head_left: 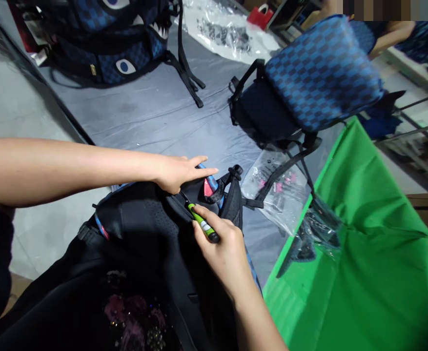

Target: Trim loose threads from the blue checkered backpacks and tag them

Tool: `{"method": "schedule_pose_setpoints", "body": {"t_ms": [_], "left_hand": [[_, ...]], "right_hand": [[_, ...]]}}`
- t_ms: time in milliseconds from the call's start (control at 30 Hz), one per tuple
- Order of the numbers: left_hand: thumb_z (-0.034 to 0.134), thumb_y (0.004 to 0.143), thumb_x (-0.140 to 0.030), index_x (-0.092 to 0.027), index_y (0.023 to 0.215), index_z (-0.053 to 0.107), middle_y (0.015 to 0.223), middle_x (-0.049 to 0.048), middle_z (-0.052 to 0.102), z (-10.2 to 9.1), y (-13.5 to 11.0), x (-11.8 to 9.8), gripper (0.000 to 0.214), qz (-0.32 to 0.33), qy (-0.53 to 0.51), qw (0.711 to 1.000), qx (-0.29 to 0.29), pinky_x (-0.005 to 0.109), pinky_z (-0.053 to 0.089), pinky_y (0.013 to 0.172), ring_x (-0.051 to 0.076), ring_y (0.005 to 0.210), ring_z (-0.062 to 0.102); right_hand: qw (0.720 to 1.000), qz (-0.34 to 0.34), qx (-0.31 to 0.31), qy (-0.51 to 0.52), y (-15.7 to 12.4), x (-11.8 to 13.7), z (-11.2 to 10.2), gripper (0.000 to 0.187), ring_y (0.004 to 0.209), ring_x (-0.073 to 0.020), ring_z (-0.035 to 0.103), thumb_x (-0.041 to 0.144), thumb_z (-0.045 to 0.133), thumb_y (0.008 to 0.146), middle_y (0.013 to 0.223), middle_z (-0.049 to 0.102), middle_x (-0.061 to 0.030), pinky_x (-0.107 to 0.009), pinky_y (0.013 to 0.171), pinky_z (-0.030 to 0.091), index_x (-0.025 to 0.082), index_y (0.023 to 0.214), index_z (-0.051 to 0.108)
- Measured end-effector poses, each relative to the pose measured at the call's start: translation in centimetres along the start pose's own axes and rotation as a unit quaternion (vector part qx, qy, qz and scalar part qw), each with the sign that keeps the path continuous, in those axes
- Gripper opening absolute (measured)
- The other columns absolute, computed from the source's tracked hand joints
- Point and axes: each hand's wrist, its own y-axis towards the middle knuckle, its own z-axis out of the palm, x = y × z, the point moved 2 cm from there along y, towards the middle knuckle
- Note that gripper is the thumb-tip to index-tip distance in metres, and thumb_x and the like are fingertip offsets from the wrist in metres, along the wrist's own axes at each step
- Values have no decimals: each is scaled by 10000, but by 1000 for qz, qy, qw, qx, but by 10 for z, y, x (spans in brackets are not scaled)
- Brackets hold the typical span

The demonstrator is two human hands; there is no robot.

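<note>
A black backpack (136, 209) with blue and red trim lies against my body. My left hand (175, 171) rests on its upper edge, two fingers stretched past it and the thumb bent down onto the fabric, holding it. In my right hand (223, 246) is a small screwdriver-like tool (201, 222) with a green and black handle. Its thin dark shaft points at the fabric beside my left thumb; the tip is hidden there. Right of both hands is a black strap (232, 195) with a looped end.
A grey-covered table (133, 114) spans the middle. Backpacks with printed eyes (126, 66) stand at the far left, a blue checkered backpack (319, 73) at the right. Clear plastic bags (272, 190) lie near a green fabric sheet (375, 273). Another person's arm (395, 36) shows behind.
</note>
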Motion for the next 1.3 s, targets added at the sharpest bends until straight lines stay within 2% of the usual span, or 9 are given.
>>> {"method": "schedule_pose_setpoints", "body": {"t_ms": [67, 133, 233, 300, 400, 533, 733, 1033, 1300], "left_hand": [[594, 732, -89, -364, 1584, 3, 1676, 104, -42, 1, -3, -2, 1073, -14, -5, 1000, -15, 345, 511, 955, 291, 1299, 541], [553, 787, -90, -364, 1584, -15, 1668, 164, 12, 2, -6, -5, 1016, -62, 3, 998, -29, 358, 536, 869, 301, 1203, 611], [499, 858, -122, -369, 1583, -22, 1542, 235, 354, -1, -7, -8, 927, -118, 24, 993, -10, 362, 536, 756, 296, 1013, 690], [529, 860, -157, -360, 1587, -11, 1413, 206, 505, -5, -6, -7, 928, -94, 31, 995, 12, 338, 527, 752, 275, 972, 692], [601, 825, -192, -338, 1588, -31, 1377, 166, 550, -10, -2, 1, 1001, -49, 31, 998, 27, 302, 514, 800, 253, 1030, 664], [626, 826, -251, -291, 1582, -99, 1318, 117, 618, -8, 1, 15, 1048, -43, 1, 999, 6, 278, 497, 845, 235, 1083, 639], [657, 810, -255, -276, 1579, -119, 1328, 121, 606, -2, 1, 20, 1093, -59, -31, 998, 14, 292, 479, 878, 264, 1159, 611], [595, 856, -244, -240, 1575, -135, 1286, 145, 577, -4, 0, 21, 1025, -58, -16, 998, 28, 301, 481, 865, 261, 1114, 634], [612, 860, -290, -238, 1576, -119, 1323, 156, 539, -3, 2, 21, 1025, -63, -16, 997, 32, 319, 483, 881, 285, 1153, 615]], "right_hand": [[999, -4, 4, 37, 4, 0, 4, 308, 1024, -215, 727, 197, 579, 897, 1189, 730, -49, -354, 904, 586, 228, 1179, 699], [998, -6, 13, 68, 8, -1, 7, 315, 1076, -215, 710, 194, 580, 899, 1197, 726, -53, -351, 958, 576, 214, 1190, 696], [997, -4, 21, 71, 10, -1, 7, 321, 1093, -218, 703, 190, 583, 899, 1200, 726, -64, -349, 976, 572, 200, 1200, 694], [998, -2, 21, 60, 11, 1, 6, 322, 1099, -220, 701, 187, 587, 899, 1207, 722, -68, -349, 971, 573, 201, 1202, 693], [998, -2, 17, 66, 16, 4, 8, 310, 1095, -216, 702, 186, 596, 899, 1201, 725, -64, -347, 962, 572, 205, 1192, 696], [995, -12, 8, 97, 24, 6, 17, 303, 1098, -207, 700, 185, 602, 904, 1202, 725, -54, -344, 966, 562, 214, 1191, 694], [996, -7, -16, 88, 23, 9, 23, 309, 1085, -205, 702, 185, 601, 909, 1204, 725, -61, -343, 926, 554, 203, 1206, 682], [985, 87, -131, 67, 15, 23, 37, 210, 940, -209, 723, 212, 632, 889, 1038, 773, -31, -360, 851, 483, 206, 1081, 717], [975, 105, -179, 77, 19, 29, 44, 176, 879, -189, 705, 232, 623, 906, 998, 775, -25, -349, 846, 435, 191, 1045, 724]]}}
